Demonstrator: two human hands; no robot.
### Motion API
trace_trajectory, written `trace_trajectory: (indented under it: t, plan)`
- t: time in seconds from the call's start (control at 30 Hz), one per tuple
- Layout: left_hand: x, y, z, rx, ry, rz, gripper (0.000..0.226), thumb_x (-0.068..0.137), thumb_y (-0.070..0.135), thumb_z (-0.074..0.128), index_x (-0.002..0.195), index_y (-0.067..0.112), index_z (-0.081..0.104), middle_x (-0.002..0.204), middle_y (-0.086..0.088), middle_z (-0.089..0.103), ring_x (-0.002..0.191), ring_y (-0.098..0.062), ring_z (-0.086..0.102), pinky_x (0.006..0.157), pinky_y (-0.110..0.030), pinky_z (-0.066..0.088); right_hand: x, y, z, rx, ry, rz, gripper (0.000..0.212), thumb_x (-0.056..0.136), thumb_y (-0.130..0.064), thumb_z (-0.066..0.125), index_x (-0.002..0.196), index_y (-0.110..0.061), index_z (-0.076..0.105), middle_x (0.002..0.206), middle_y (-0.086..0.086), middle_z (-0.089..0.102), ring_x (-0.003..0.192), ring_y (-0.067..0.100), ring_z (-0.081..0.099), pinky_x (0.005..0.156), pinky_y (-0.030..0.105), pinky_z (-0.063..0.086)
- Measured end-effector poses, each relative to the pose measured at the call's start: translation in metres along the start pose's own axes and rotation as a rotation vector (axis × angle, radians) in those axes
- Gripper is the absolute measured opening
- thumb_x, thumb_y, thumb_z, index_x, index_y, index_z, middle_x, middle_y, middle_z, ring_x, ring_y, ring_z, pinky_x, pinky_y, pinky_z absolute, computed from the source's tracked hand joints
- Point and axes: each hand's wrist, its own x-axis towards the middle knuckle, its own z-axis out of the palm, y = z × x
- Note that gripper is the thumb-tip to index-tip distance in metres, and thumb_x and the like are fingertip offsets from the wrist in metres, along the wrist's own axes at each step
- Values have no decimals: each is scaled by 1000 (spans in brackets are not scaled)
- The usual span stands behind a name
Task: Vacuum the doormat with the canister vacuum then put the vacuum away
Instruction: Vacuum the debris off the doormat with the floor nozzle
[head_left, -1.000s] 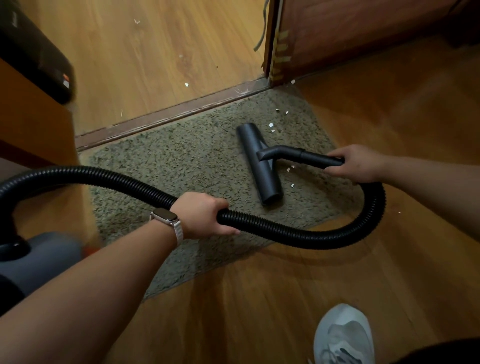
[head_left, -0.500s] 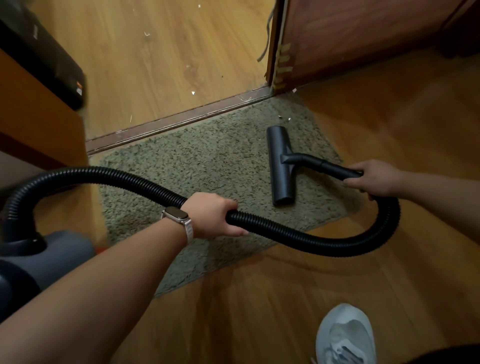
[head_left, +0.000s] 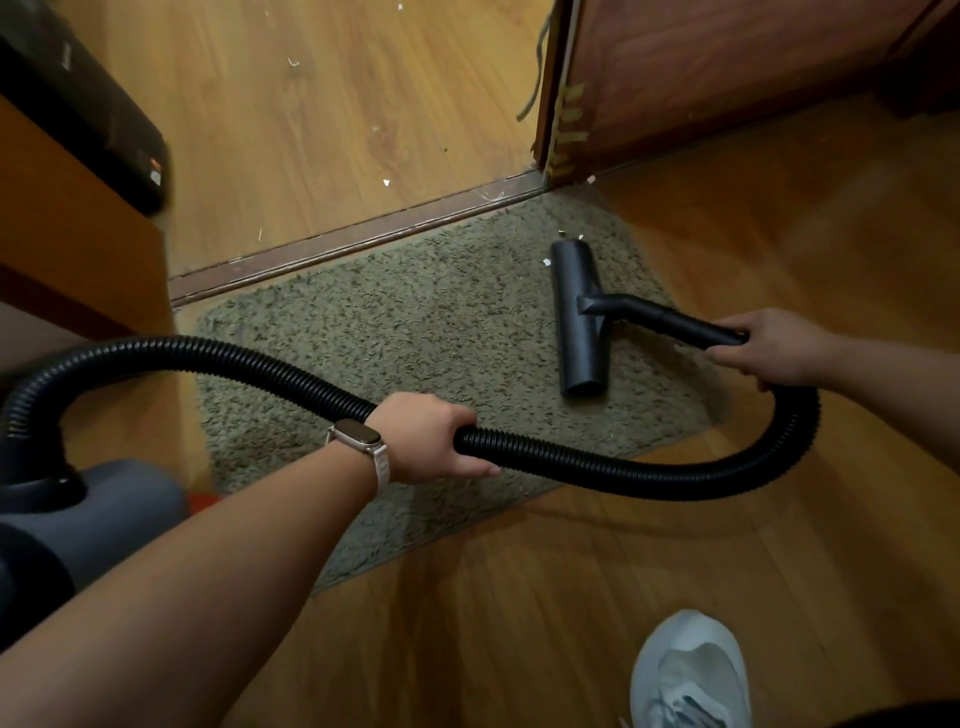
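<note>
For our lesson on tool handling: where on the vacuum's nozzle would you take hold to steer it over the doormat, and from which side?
Grip the rigid tube behind the floor head, from the right, as the right hand does. It is narrow, straight and slopes up off the doormat; the wide head lies flat on it.

My doormat (head_left: 415, 332) is mottled olive-green flecked with darker specks, and the floor (head_left: 571, 597) is honey-brown with wood grain. The hose (head_left: 597, 467) is ribbed black, the floor nozzle (head_left: 579, 322) matte charcoal and the canister (head_left: 114, 514) slate grey. My watch (head_left: 358, 435) has a cream band, and my sneaker (head_left: 691, 670) is white.
</note>
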Motion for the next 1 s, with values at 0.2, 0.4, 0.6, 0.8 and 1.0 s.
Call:
trace_trajectory:
  t: [0.2, 0.4, 0.6, 0.8, 1.0]
  plan:
    - [6, 10, -6, -11, 9, 24, 66, 73, 90, 41, 91, 29, 57, 65, 11, 52, 64, -14, 56, 64, -31, 53, -3, 28, -3, -16, 0, 66, 37, 98, -35, 59, 133, -22, 58, 81, 13, 70, 60, 24, 70, 55, 31, 49]
    - [3, 13, -6, 43, -12, 60, 63, 73, 88, 44, 90, 28, 53, 70, 10, 54, 72, -19, 63, 63, -30, 47, -15, 9, 19, -67, -88, -31, 37, 99, -35, 58, 135, -29, 55, 77, 4, 68, 57, 19, 67, 53, 28, 50]
    - [-3, 11, 3, 97, -52, 88, 59, 74, 88, 44, 86, 30, 47, 70, 8, 56, 69, -20, 62, 61, -30, 47, -18, -9, 31, -126, -136, -90, 31, 98, -38, 58, 128, -29, 59, 77, 3, 69, 58, 15, 63, 51, 26, 45]
    - [-6, 14, 9, 84, -104, 86, 57, 78, 85, 44, 89, 29, 48, 68, 10, 46, 65, -17, 49, 59, -30, 40, -24, 4, 22, -58, -53, -17, 37, 100, -37, 57, 135, -26, 56, 79, 5, 69, 58, 18, 67, 52, 27, 48]
    - [-5, 16, 9, 64, -110, 78, 58, 77, 85, 44, 89, 29, 49, 73, 8, 52, 65, -18, 50, 59, -30, 40, -27, 18, 20, -76, -6, 61, 37, 100, -38, 56, 132, -21, 58, 75, 7, 69, 58, 19, 69, 49, 27, 45]
